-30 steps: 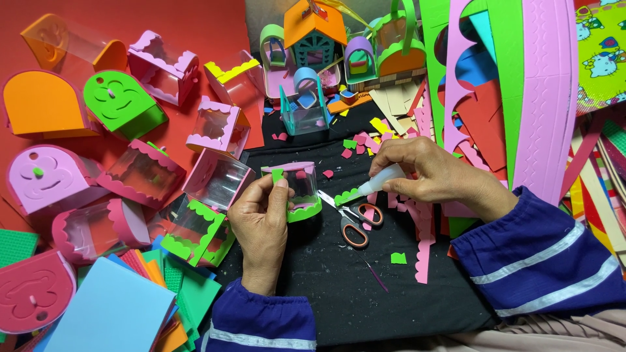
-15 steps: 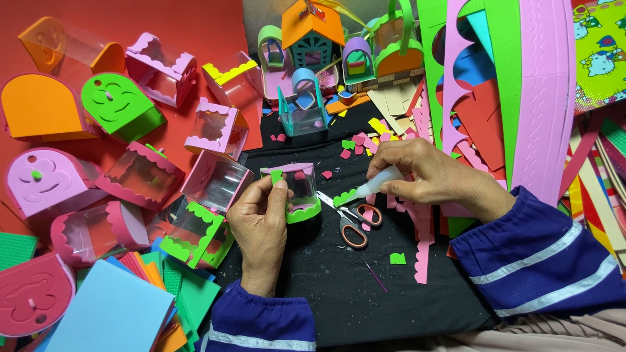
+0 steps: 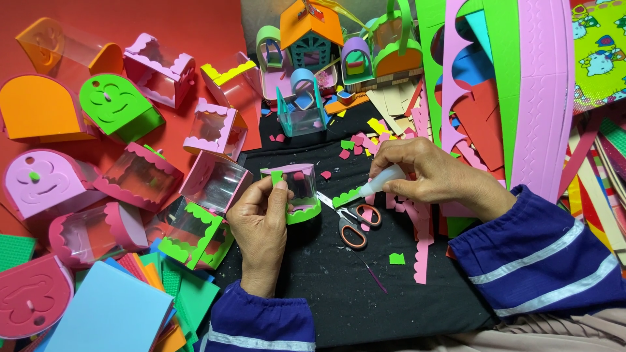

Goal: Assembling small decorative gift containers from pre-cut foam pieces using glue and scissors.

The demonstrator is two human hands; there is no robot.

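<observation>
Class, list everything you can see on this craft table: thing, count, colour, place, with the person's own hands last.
Small clear box: one, pink and green trim, held at centre.
Glue tube: one, whitish, in the right hand.
Green scalloped strip: one, at the tube's tip.
Scissors: one pair, orange handles, on the black mat.
Finished boxes: many, pink, green, orange, at left.
Little houses: several, top centre.
Foam sheets: many colours, at right.
Left hand: grips the box.
Right hand: grips the tube.

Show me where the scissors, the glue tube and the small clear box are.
scissors [image 3: 353, 225]: head view, on the orange handles.
glue tube [image 3: 381, 179]: head view, on its white body, in the right hand.
small clear box [image 3: 300, 188]: head view, on its clear wall, in the left hand.
</observation>
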